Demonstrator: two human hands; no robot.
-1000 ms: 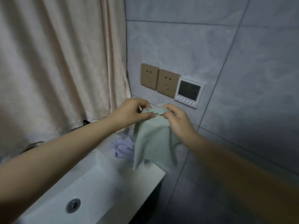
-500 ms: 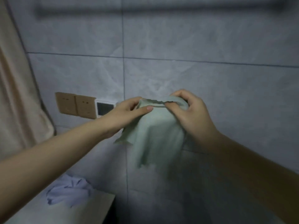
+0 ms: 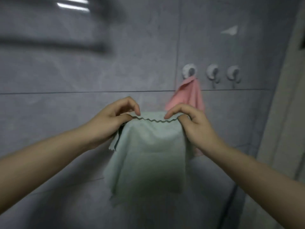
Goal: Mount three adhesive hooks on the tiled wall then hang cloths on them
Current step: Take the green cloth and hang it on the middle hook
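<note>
A pale green cloth (image 3: 148, 151) with a zigzag top edge hangs in front of me. My left hand (image 3: 112, 121) pinches its top left corner and my right hand (image 3: 191, 123) pinches its top right. On the grey tiled wall (image 3: 82, 71) three white adhesive hooks sit in a row up and to the right. The left hook (image 3: 189, 71) carries a pink cloth (image 3: 189, 95), partly hidden behind my right hand. The middle hook (image 3: 212, 73) and the right hook (image 3: 233, 73) are bare. Both hands are below and left of the hooks.
A pale wall edge or door frame (image 3: 285, 113) runs down the right side. A dark cord (image 3: 229, 205) hangs at the lower right. A blurred dark bar (image 3: 49, 45) crosses the wall at upper left, with light reflections above it.
My view has swung right, away from the sink, sockets and curtain, and the hooks and pink cloth came into sight. My hands have spread apart along the green cloth's top edge.
</note>
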